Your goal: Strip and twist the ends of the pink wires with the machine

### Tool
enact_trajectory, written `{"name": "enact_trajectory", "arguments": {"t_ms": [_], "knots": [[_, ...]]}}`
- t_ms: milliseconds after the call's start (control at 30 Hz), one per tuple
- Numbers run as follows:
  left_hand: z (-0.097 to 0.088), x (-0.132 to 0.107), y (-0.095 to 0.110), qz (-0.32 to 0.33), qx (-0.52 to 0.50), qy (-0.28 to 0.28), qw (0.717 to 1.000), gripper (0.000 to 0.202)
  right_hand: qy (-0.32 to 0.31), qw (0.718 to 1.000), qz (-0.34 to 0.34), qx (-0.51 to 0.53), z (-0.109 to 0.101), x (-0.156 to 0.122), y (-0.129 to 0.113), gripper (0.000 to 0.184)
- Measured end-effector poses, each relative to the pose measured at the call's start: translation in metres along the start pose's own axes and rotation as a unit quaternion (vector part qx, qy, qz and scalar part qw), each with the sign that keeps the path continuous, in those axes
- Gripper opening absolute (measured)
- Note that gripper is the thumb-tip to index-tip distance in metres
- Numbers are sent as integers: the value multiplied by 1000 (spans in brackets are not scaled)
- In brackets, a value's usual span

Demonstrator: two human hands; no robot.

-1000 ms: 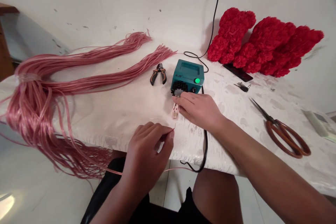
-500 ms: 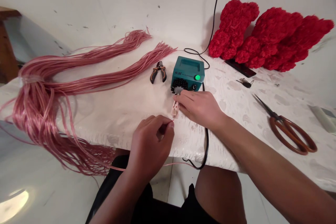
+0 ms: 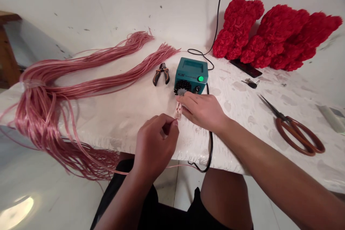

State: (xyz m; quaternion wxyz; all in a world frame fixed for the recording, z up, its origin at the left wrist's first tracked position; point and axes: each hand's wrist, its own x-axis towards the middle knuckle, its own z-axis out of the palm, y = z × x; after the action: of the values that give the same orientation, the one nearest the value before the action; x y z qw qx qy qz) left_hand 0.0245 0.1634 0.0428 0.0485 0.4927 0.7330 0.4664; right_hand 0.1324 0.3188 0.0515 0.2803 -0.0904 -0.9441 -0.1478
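My left hand (image 3: 157, 142) is closed in a pinch on the end of a thin pink wire, its fingertips at the near end of a small pale plastic piece (image 3: 178, 110). That piece has reddish marks and sticks out towards me. My right hand (image 3: 206, 111) is closed around its far part, against the front of a teal machine (image 3: 191, 68) with a lit green button. A grey toothed wheel (image 3: 182, 92) shows just above the right fingertips. What lies under the right fingers is hidden.
A large bundle of pink wires (image 3: 88, 61) spreads over the left side and hangs off the edge. Pliers (image 3: 161, 74) lie left of the machine. On the right are scissors (image 3: 299, 133), a phone (image 3: 246, 68) and red artificial flowers (image 3: 280, 36). A black cable (image 3: 211, 151) crosses the table edge.
My left hand has risen slightly, bringing the wire end up to the plastic piece. The right hand keeps its hold. The whole view has shifted a little.
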Motion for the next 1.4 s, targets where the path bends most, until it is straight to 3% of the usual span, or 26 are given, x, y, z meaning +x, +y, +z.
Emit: {"name": "enact_trajectory", "arguments": {"t_ms": [133,267,367,433,600,767,967,1133,1200,1267,1333,1400], "knots": [[0,-2,1,-1,0,11,1000,14,-19,998,-3,53,-8,-5,11,35],[1,-2,1,3,4,19,1000,13,25,980,179,85,-12,-7,48,35],[3,-3,0,12,4,30,999,12,1,959,262,106,-6,-2,69,35],[4,-3,0,20,6,41,999,13,-5,951,277,136,0,1,73,37],[7,-4,0,27,11,60,998,13,60,920,323,213,13,2,63,36],[9,-2,1,49,5,82,995,16,76,912,328,235,15,1,62,35],[-1,-11,3,42,-9,65,997,18,85,911,325,238,17,-1,62,38],[-19,-31,9,33,-8,26,999,16,88,911,329,231,20,-3,61,42],[-26,-42,11,39,-29,13,999,16,98,910,338,219,8,-6,53,41],[-33,-54,12,41,-49,0,998,14,129,897,356,230,-19,-14,32,36],[-41,-64,13,35,-61,-5,998,13,155,865,380,290,-57,-30,-4,25],[-49,-73,15,23,-68,-6,997,12,94,826,392,394,-97,-54,-54,19]]}}
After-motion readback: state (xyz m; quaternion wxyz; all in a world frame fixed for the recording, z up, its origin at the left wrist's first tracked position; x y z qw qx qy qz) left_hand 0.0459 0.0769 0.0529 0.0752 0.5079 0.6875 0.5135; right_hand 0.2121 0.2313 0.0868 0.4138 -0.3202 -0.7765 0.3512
